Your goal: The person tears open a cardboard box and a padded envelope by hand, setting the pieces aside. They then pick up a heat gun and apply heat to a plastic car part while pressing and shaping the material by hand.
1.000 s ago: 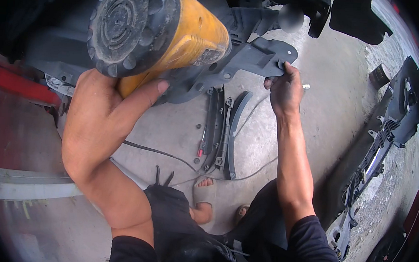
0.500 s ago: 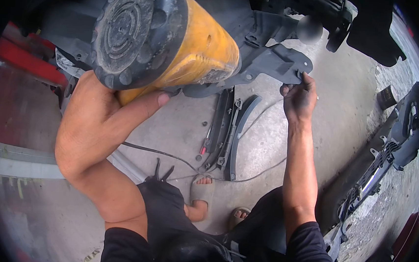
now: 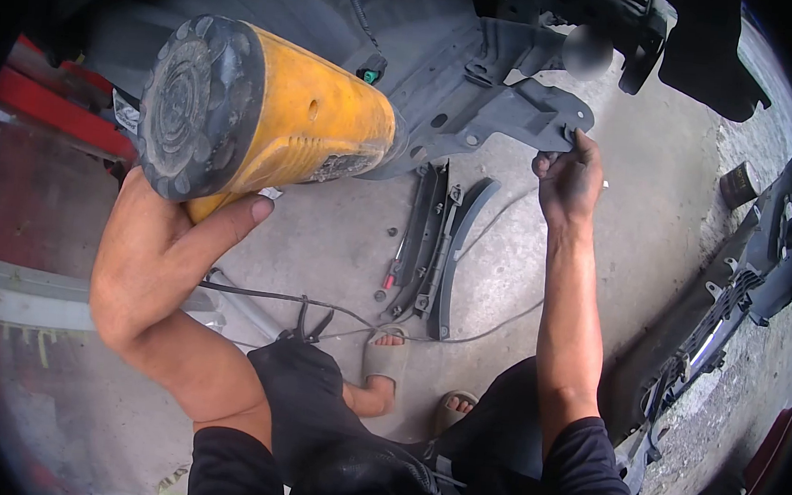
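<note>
My left hand is wrapped around the handle of a yellow pistol-grip power tool. Its round, dirty black rubber end faces me, and its far end points at the grey metal of a car body. The tip is hidden behind the tool's body. On the right, my right hand pinches the outer edge of a grey metal bracket that reaches out from the body. A dangling cable with a green connector hangs just beyond the tool.
Long dark trim pieces lie on the concrete floor beside a red-handled tool. A thin cable crosses near my feet. A detached bumper part lies at right, by a dark can. Red metal equipment stands at left.
My left hand and the power tool have shifted left and slightly down, uncovering the green connector and more grey metal. My right hand stays at the bracket's edge.
</note>
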Tool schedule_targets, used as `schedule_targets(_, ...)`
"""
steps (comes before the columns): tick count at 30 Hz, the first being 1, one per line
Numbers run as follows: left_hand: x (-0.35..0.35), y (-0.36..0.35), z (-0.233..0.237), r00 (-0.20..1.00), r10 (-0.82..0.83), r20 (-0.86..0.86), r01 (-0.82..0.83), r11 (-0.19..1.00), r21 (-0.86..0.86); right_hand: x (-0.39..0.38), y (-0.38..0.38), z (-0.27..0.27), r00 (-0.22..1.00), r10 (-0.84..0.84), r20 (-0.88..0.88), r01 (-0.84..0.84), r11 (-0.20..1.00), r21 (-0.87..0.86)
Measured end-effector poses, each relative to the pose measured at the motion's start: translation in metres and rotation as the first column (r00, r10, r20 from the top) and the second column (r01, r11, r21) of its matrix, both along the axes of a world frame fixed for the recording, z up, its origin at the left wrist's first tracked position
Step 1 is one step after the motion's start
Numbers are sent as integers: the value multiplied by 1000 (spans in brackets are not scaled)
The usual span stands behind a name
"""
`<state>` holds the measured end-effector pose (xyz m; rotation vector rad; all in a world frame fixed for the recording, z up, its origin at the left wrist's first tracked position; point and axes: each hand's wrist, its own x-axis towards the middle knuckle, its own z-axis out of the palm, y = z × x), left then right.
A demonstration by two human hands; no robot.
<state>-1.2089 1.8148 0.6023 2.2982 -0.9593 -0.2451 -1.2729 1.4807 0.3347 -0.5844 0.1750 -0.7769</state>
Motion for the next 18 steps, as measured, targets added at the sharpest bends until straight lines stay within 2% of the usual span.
schedule_targets(2, 4, 3, 2, 1000, 11, 28, -14, 993, 114, 1, -1, -4, 1000, 11, 10, -11, 1000, 3)
schedule_targets(3, 4, 4, 2, 999, 15, 30, -19, 993, 116, 2, -3, -6, 1000, 14, 14, -14, 1000, 0)
schedule_targets(8, 2, 11, 1, 999, 46, -28, -47, 999, -4, 0, -2, -7, 1000, 28, 0, -28, 1000, -1)
schedule_targets(10, 1, 13, 2, 999, 37, -29, -38, 999, -11, -1, -1, -5, 999, 16, -43, -15, 1000, 1)
schedule_targets(14, -3, 11, 3, 995, 46, -92, -49, 998, -29, -3, -2, -7, 999, 43, -15, -43, 999, 4)
schedule_targets(18, -6, 7, 2, 996, 37, -85, -38, 999, -11, -3, 2, 1, 999, 26, -37, -25, 1000, 11)
